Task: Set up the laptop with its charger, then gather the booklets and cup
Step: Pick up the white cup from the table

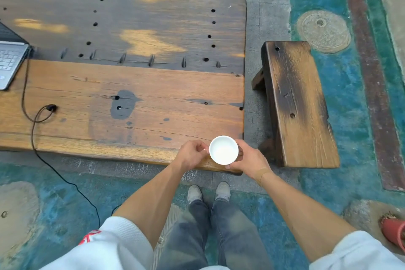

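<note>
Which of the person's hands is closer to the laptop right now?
Left. The left hand is on the side of the white cup that faces the laptop at the table's far left; the right hand holds the cup's other side, farther away.

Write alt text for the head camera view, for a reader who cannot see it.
A person's left hand and right hand hold a small round white cup over the near right corner of a long worn wooden table. At the table's far left sits an open silver laptop with a black charger cable trailing to the floor; a low wooden bench stands to the right.
</note>
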`<state>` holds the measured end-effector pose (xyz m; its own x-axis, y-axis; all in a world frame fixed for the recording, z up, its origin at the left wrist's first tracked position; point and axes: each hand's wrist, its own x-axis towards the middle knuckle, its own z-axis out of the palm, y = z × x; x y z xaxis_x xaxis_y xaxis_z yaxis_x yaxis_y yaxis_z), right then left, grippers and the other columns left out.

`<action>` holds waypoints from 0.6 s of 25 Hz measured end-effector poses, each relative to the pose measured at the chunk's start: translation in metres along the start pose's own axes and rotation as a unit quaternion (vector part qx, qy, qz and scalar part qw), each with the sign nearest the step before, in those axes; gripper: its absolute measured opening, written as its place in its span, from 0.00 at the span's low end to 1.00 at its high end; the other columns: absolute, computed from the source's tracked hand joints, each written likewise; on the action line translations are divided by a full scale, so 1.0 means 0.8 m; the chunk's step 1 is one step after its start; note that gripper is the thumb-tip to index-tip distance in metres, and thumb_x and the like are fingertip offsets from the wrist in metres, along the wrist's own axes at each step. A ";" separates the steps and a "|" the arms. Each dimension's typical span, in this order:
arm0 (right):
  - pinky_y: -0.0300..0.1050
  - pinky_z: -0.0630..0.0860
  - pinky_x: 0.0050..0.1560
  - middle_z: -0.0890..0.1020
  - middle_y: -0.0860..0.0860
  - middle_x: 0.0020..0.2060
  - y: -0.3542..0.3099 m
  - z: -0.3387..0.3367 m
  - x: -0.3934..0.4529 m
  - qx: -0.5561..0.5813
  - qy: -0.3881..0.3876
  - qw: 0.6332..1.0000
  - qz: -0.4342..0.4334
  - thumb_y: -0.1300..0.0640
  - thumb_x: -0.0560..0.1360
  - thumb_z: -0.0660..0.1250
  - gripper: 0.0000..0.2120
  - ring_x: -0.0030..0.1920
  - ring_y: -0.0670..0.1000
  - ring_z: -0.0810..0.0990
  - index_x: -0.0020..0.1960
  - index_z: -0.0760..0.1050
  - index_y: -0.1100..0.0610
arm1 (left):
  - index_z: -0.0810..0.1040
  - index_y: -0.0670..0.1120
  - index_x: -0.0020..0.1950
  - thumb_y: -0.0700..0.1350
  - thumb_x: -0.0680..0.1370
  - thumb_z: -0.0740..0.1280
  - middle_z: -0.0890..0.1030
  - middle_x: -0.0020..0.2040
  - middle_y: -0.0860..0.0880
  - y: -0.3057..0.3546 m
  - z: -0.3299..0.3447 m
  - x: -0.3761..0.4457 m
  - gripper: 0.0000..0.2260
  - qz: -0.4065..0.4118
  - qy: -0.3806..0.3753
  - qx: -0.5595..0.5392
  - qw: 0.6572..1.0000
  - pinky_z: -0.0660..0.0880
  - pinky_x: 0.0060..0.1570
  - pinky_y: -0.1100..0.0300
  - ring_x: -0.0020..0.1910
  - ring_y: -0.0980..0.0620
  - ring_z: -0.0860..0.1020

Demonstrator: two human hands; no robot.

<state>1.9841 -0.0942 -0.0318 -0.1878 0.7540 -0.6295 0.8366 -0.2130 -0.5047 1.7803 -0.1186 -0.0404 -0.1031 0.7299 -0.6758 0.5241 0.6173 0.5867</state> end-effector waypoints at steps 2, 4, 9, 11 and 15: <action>0.55 0.77 0.57 0.82 0.48 0.57 0.000 0.000 0.000 0.007 -0.001 1.000 0.003 0.42 0.56 0.78 0.40 0.57 0.56 0.79 0.64 0.64 0.35 | 0.80 0.47 0.52 0.47 0.79 0.68 0.84 0.49 0.46 0.003 -0.001 -0.002 0.06 0.001 -0.002 0.006 1.000 0.76 0.45 0.58 0.46 0.49 0.80; 0.55 0.77 0.57 0.82 0.49 0.57 0.000 0.000 -0.001 0.003 -0.004 1.000 0.007 0.43 0.56 0.78 0.40 0.57 0.56 0.79 0.64 0.64 0.35 | 0.80 0.46 0.54 0.48 0.79 0.67 0.83 0.48 0.47 0.003 -0.001 -0.005 0.07 0.002 -0.007 0.006 1.000 0.74 0.43 0.60 0.45 0.50 0.78; 0.55 0.74 0.60 0.76 0.49 0.64 -0.009 -0.009 -0.007 -0.025 -0.029 0.999 0.005 0.51 0.58 0.80 0.47 0.62 0.57 0.75 0.70 0.59 0.37 | 0.75 0.48 0.64 0.47 0.78 0.69 0.80 0.55 0.49 -0.001 -0.004 -0.010 0.15 0.005 -0.042 -0.022 0.999 0.74 0.43 0.62 0.51 0.51 0.79; 0.57 0.72 0.63 0.71 0.48 0.69 -0.014 -0.015 -0.009 -0.033 -0.023 0.999 0.002 0.50 0.56 0.80 0.52 0.67 0.57 0.71 0.72 0.55 0.36 | 0.73 0.49 0.67 0.48 0.77 0.70 0.79 0.59 0.49 -0.004 -0.009 -0.010 0.19 0.003 -0.049 -0.028 0.998 0.74 0.47 0.62 0.54 0.51 0.79; 0.60 0.65 0.68 0.63 0.46 0.74 -0.031 -0.034 -0.021 -0.064 -0.015 0.998 -0.011 0.44 0.54 0.80 0.58 0.74 0.55 0.60 0.75 0.49 0.36 | 0.70 0.51 0.71 0.48 0.76 0.72 0.75 0.66 0.48 -0.005 -0.032 -0.019 0.25 0.012 -0.044 -0.029 0.999 0.76 0.55 0.58 0.57 0.51 0.78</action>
<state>1.9805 -0.0853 0.0073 -0.2194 0.7386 -0.6374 0.8905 -0.1154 -0.4402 1.7581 -0.1245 -0.0214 -0.0147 0.7171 -0.6969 0.4762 0.6179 0.6257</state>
